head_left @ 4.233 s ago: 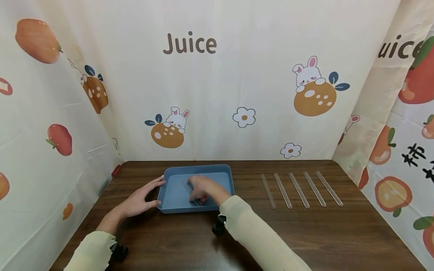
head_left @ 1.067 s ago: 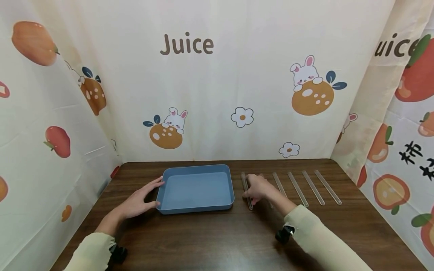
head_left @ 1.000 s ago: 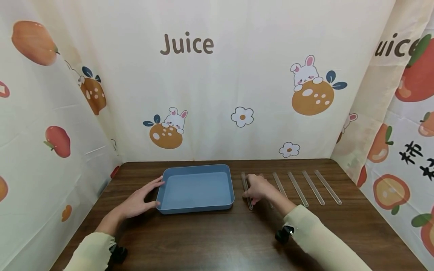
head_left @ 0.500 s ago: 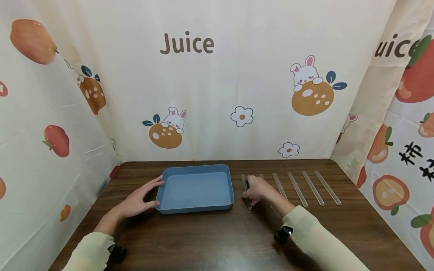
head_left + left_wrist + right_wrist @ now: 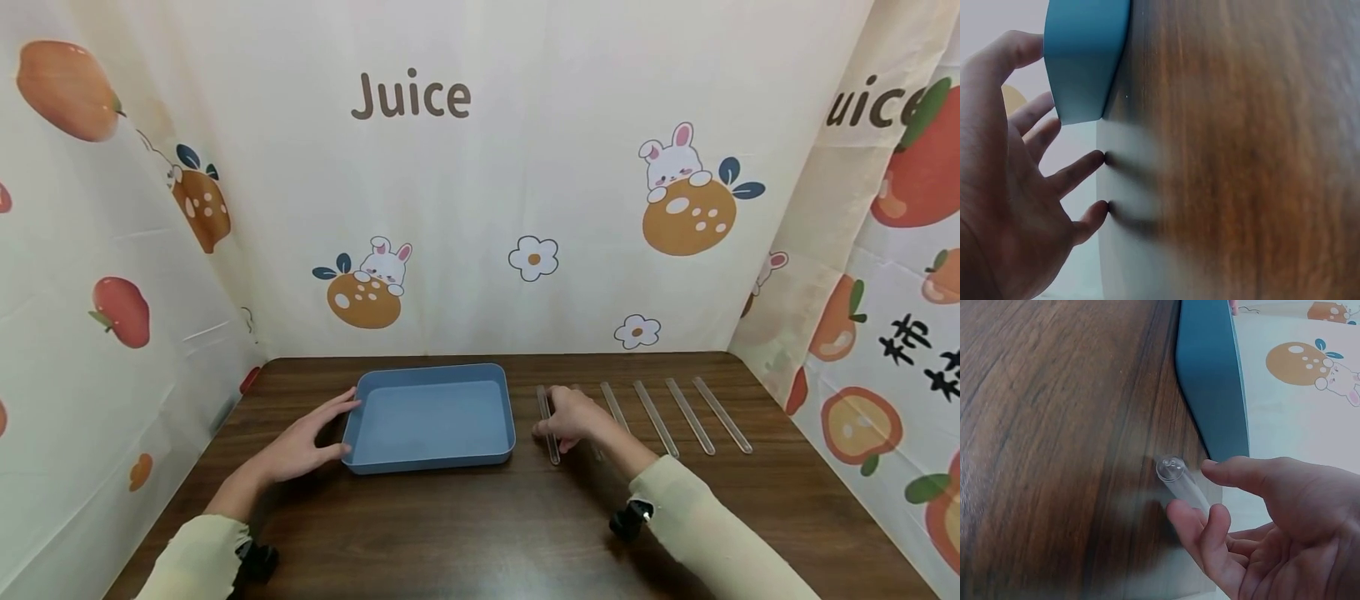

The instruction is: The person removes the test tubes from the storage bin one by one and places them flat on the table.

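Note:
A clear test tube (image 5: 543,402) lies on the table just right of the blue tray (image 5: 431,462). Over it is my right hand (image 5: 572,417), thumb on one side and bent fingers on the other. In the right wrist view, a gap shows between the thumb (image 5: 1235,472) and the tube's rounded end (image 5: 1175,472). My left hand (image 5: 300,446) is spread at the tray's left side. Its thumb and some fingertips rest against the tray wall (image 5: 1082,69), while two other fingertips touch the table.
Several more clear tubes (image 5: 656,419) lie in a slanted row to the right; the nearest is partly hidden by my right hand. A printed curtain (image 5: 450,183) stands behind the brown table (image 5: 420,533) and along both sides.
My right hand has carried the tube from inside the tray to the table on the right. In the last half second its thumb has moved off the tube. The left hand stays at the tray.

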`<state>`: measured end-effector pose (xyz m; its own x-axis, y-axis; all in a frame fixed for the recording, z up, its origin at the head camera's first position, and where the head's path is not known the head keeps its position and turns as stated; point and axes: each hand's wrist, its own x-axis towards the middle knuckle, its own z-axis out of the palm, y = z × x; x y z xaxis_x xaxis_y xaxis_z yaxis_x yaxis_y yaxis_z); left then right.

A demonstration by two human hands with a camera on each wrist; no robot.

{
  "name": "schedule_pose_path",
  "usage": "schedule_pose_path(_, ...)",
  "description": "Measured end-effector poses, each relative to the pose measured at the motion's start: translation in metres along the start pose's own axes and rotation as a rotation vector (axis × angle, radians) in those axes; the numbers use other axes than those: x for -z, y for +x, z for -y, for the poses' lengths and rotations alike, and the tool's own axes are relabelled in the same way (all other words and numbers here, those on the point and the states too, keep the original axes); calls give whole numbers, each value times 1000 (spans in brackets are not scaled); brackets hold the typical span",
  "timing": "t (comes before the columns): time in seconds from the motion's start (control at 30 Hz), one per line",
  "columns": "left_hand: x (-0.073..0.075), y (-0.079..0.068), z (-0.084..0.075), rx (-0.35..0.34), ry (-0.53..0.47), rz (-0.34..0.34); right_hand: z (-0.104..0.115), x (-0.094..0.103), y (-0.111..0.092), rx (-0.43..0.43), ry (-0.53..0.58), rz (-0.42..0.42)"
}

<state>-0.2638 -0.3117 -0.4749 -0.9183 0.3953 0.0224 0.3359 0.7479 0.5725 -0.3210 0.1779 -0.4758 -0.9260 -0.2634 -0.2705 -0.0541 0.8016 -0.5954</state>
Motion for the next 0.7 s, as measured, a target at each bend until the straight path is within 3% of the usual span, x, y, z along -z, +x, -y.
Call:
schedule_pose_path(0.03,0,0,0,-4,0,-3,6,3,-5,-9,-3,-2)
schedule_pose_path(0.17,1,1,1,-34,-1,-19,-20,-3,20,36,-28,12)
schedule_pose_path(0.4,0,0,2,-42,-6,-24,-29,-7,30,28,-38,20)
schedule_pose_path(0.6,2,0,0,-38,3,-29,12,11,-11,5,-15,-7)
schedule_pose_path(0.7,4,0,-3,-44,33,-67,27,21,-31,15,-14,-42)
